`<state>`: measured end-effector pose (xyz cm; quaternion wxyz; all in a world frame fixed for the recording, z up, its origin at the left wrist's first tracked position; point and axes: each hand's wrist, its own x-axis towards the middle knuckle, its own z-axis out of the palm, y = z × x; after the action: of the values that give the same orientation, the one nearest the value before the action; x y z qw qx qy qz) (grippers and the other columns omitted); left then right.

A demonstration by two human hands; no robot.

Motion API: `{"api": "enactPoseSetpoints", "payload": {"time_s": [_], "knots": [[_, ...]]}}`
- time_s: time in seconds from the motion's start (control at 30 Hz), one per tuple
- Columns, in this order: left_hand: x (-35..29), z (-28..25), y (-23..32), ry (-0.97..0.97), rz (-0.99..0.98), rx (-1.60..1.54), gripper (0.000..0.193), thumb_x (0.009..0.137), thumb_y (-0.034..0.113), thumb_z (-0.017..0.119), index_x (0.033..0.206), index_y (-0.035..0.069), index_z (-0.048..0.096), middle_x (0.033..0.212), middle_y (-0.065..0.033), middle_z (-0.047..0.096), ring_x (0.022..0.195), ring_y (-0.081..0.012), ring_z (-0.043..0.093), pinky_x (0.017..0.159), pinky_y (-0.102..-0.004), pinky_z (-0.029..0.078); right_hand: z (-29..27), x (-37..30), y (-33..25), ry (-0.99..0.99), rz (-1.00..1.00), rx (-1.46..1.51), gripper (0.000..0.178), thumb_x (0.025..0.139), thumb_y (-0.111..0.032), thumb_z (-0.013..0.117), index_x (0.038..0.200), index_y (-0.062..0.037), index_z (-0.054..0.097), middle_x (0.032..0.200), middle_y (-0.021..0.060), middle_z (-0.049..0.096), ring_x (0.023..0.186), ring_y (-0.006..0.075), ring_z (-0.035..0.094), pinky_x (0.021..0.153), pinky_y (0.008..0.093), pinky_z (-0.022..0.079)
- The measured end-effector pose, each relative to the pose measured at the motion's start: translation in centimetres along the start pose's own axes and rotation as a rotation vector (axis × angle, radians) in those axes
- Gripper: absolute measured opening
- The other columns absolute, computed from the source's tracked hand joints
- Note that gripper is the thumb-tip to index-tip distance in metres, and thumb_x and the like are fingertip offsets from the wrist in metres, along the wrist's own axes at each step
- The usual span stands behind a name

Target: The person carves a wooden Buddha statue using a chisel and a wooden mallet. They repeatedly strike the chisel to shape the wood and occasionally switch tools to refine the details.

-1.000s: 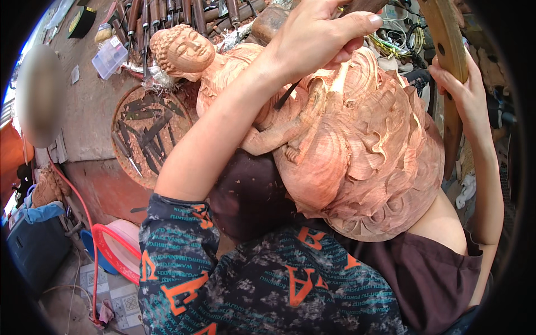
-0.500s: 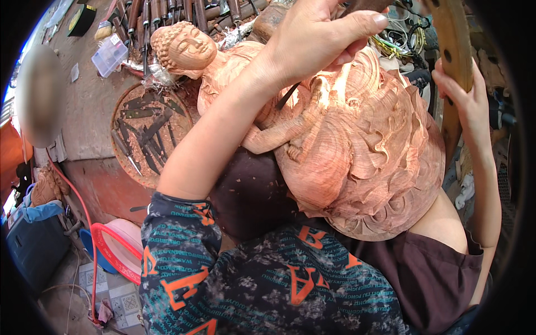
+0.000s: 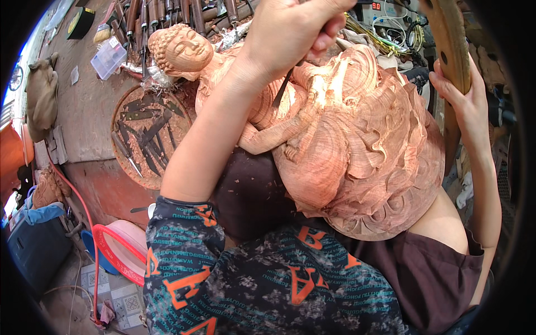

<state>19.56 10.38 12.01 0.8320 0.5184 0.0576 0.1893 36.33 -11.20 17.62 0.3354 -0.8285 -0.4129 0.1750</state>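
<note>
Left hand (image 3: 293, 36) above carved figure (image 3: 363, 156), on tool (image 3: 283, 89); tool's tip below hand, against figure. Figure's head left of left hand; body between both hands, base below right hand (image 3: 468, 100). Right hand around bar (image 3: 451, 42), at figure's right. Beyond head, left of left hand: chisels (image 3: 199, 17); farther left, plastic box (image 3: 109, 57). Lower left of left hand, past forearm: tray (image 3: 144, 181), loose blades (image 3: 149, 134) in it. Basin (image 3: 99, 245) farther down-left. Cables (image 3: 368, 33) between hands, behind figure.
</note>
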Motion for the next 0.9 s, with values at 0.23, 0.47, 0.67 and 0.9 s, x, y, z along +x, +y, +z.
{"api": "enactPoseSetpoints", "payload": {"time_s": [0.23,0.47,0.67,0.9], "knots": [[-0.5,1.1,0.1,0.048,0.007,0.012,0.031,0.094,0.017,0.059,0.119,0.000,0.052,0.063,0.0010,0.048,0.047,-0.0038,0.040,0.041,-0.0188,0.030,-0.4,-0.1,0.2,0.021,0.060,-0.001,0.034,0.084,-0.018,0.070,0.114,-0.0053,0.058,0.094,-0.0015,0.061,0.080,0.0055,0.053,0.071,0.0233,0.043],[-0.5,1.1,0.5,0.077,0.011,0.012,0.026,0.095,0.016,0.058,0.116,0.001,0.053,0.062,0.0015,0.048,0.045,-0.0034,0.038,0.040,-0.0190,0.029,-0.4,-0.1,-0.2,-0.033,0.080,0.021,0.030,0.086,-0.013,0.067,0.113,-0.0026,0.056,0.094,-0.0006,0.059,0.083,0.0064,0.052,0.074,0.0230,0.041],[0.3,0.0,-1.4,-0.120,0.089,0.009,0.020,0.095,0.016,0.057,0.111,0.002,0.054,0.060,0.0042,0.046,0.045,-0.0026,0.037,0.041,-0.0185,0.029,0.1,-0.1,-0.5,-0.051,-0.150,-0.113,0.042,0.086,-0.008,0.067,0.126,-0.0035,0.053,0.092,-0.0011,0.058,0.083,0.0074,0.054,0.079,0.0232,0.045],[0.0,0.4,-1.2,-0.083,0.027,0.104,0.020,0.095,0.020,0.057,0.107,0.004,0.055,0.059,0.0035,0.048,0.045,-0.0026,0.039,0.041,-0.0188,0.030,-0.2,-0.5,1.0,-0.026,-0.155,-0.160,0.048,0.086,-0.007,0.066,0.131,-0.0051,0.050,0.093,0.0000,0.057,0.085,0.0084,0.056,0.076,0.0249,0.047]]}}
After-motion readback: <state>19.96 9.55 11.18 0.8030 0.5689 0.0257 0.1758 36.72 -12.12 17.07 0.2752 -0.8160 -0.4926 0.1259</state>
